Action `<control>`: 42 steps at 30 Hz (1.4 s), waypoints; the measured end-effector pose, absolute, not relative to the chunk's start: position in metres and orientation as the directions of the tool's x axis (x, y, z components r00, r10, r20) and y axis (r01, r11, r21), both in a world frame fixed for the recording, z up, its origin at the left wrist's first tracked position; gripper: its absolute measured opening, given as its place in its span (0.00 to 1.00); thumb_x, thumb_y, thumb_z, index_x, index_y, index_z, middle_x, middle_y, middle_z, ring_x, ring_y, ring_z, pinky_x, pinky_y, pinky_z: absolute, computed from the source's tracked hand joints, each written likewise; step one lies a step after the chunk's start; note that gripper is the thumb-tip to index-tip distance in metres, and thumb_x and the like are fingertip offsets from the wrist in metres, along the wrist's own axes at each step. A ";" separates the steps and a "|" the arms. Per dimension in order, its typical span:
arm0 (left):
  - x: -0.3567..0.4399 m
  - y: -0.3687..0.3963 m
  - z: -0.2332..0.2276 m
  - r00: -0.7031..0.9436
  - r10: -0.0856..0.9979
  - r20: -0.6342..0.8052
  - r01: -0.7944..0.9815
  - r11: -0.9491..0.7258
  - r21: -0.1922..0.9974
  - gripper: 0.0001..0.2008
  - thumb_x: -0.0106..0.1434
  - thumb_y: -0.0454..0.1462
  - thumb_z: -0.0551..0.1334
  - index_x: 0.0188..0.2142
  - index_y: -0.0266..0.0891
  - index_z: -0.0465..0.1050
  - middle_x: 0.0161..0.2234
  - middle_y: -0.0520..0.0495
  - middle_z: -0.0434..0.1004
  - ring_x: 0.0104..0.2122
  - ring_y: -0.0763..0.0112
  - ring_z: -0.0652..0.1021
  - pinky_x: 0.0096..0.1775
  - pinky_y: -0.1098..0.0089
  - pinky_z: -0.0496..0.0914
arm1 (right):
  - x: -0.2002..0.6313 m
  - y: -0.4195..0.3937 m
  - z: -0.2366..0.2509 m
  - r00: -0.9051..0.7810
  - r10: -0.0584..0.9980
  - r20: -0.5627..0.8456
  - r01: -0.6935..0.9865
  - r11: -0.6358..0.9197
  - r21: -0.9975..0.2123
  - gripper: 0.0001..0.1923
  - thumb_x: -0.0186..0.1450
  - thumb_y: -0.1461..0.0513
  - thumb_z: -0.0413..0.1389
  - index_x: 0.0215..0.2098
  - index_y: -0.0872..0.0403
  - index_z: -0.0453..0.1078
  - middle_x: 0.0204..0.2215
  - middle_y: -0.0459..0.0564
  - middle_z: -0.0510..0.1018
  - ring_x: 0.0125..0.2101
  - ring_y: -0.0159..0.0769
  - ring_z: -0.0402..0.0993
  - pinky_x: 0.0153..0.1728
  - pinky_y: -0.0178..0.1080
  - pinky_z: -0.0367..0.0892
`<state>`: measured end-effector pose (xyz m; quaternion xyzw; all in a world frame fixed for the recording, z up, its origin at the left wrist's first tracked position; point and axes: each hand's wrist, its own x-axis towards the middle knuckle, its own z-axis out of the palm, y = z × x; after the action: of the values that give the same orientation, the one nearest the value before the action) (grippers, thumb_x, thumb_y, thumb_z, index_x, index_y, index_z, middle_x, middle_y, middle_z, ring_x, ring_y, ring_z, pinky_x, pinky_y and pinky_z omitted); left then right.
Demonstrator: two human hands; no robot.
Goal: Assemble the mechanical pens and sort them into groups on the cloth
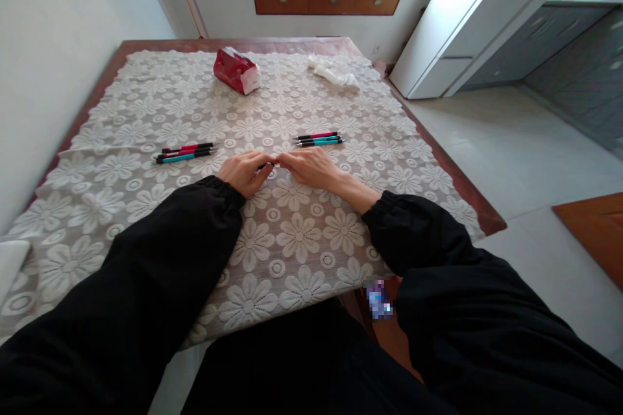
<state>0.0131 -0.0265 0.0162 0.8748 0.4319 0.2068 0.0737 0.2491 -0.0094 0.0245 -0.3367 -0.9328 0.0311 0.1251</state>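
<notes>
My left hand (pixel 246 170) and my right hand (pixel 310 166) meet over the middle of the table, fingertips touching or nearly so. Both are closed in a pinch on a slim, dark-ended thing (pixel 263 166) that looks like a pen, mostly hidden by the fingers. Left of my left hand lies a group of pens (pixel 187 152) with red, blue and black barrels, roughly side by side. Just beyond my right hand is a second group of similar pens (pixel 318 139). Black sleeves cover both arms down to the wrists.
A floral lace tablecloth (pixel 298 235) covers the wooden table. Toward its far side stand a red tissue pack (pixel 236 71) and a crumpled white plastic bag (pixel 335 74). A white fridge (pixel 448 19) is beyond at the right; a wall runs along the left.
</notes>
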 end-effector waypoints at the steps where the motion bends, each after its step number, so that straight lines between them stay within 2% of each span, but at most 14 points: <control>1: 0.013 -0.027 0.017 0.532 0.791 0.301 0.731 -0.609 0.309 0.21 0.73 0.46 0.51 0.51 0.41 0.78 0.45 0.41 0.83 0.46 0.58 0.80 0.47 0.62 0.73 | 0.249 -0.009 0.024 -0.746 0.627 0.227 0.613 0.778 -0.136 0.15 0.78 0.61 0.44 0.53 0.53 0.71 0.41 0.51 0.82 0.34 0.35 0.69 0.34 0.40 0.50; 7: 0.013 -0.028 0.016 0.524 0.799 0.294 0.748 -0.597 0.290 0.23 0.74 0.46 0.49 0.55 0.43 0.77 0.46 0.42 0.82 0.43 0.60 0.81 0.44 0.64 0.73 | 0.249 -0.012 0.026 -0.727 0.634 0.264 0.626 0.770 -0.125 0.14 0.75 0.63 0.44 0.50 0.55 0.70 0.42 0.53 0.78 0.33 0.34 0.67 0.33 0.39 0.51; 15: 0.016 -0.030 0.020 0.442 0.852 0.281 0.798 -0.516 0.312 0.17 0.71 0.41 0.55 0.50 0.41 0.79 0.44 0.43 0.82 0.39 0.62 0.80 0.42 0.64 0.71 | 0.248 -0.012 0.026 -0.650 0.719 0.246 0.695 0.694 -0.190 0.14 0.75 0.61 0.44 0.47 0.53 0.71 0.41 0.50 0.79 0.30 0.34 0.66 0.30 0.40 0.45; 24: 0.013 -0.027 0.013 0.446 0.840 0.308 0.776 -0.535 0.335 0.19 0.70 0.36 0.55 0.54 0.45 0.80 0.45 0.45 0.80 0.37 0.66 0.77 0.39 0.66 0.71 | 0.250 -0.010 0.026 -0.598 0.763 0.243 0.726 0.645 -0.238 0.13 0.72 0.63 0.45 0.46 0.53 0.71 0.42 0.52 0.80 0.31 0.35 0.67 0.31 0.40 0.45; 29: 0.009 -0.021 0.011 0.451 0.846 0.284 0.753 -0.531 0.389 0.26 0.66 0.30 0.53 0.57 0.50 0.79 0.40 0.47 0.77 0.36 0.68 0.75 0.39 0.67 0.71 | 0.251 -0.009 0.026 -0.576 0.776 0.257 0.728 0.630 -0.269 0.13 0.70 0.64 0.46 0.45 0.53 0.71 0.42 0.52 0.80 0.32 0.36 0.67 0.31 0.40 0.45; 35: 0.006 -0.017 0.010 0.524 0.822 0.224 0.750 -0.569 0.337 0.32 0.63 0.28 0.52 0.62 0.54 0.74 0.41 0.47 0.76 0.37 0.66 0.74 0.41 0.66 0.70 | 0.255 -0.004 0.023 -0.578 0.777 0.249 0.723 0.629 -0.286 0.12 0.70 0.64 0.46 0.44 0.53 0.71 0.41 0.52 0.80 0.32 0.36 0.66 0.31 0.40 0.46; 39: 0.005 -0.017 0.008 0.572 0.788 0.226 0.742 -0.615 0.266 0.32 0.64 0.29 0.52 0.63 0.56 0.73 0.40 0.45 0.75 0.40 0.63 0.74 0.46 0.62 0.70 | 0.258 0.000 0.021 -0.589 0.767 0.255 0.717 0.641 -0.274 0.11 0.69 0.64 0.47 0.43 0.53 0.72 0.40 0.51 0.79 0.32 0.36 0.65 0.31 0.40 0.46; 42: 0.005 -0.017 0.009 0.571 0.786 0.238 0.743 -0.618 0.258 0.31 0.64 0.30 0.52 0.63 0.56 0.74 0.41 0.44 0.75 0.41 0.61 0.73 0.49 0.59 0.69 | 0.259 0.000 0.020 -0.610 0.749 0.257 0.700 0.662 -0.268 0.12 0.69 0.64 0.47 0.43 0.52 0.72 0.40 0.51 0.79 0.31 0.35 0.64 0.31 0.40 0.46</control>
<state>0.0051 -0.0166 0.0087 0.8839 0.4325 0.1661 0.0648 0.2595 0.0003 0.0204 -0.4050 -0.8945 0.0705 0.1758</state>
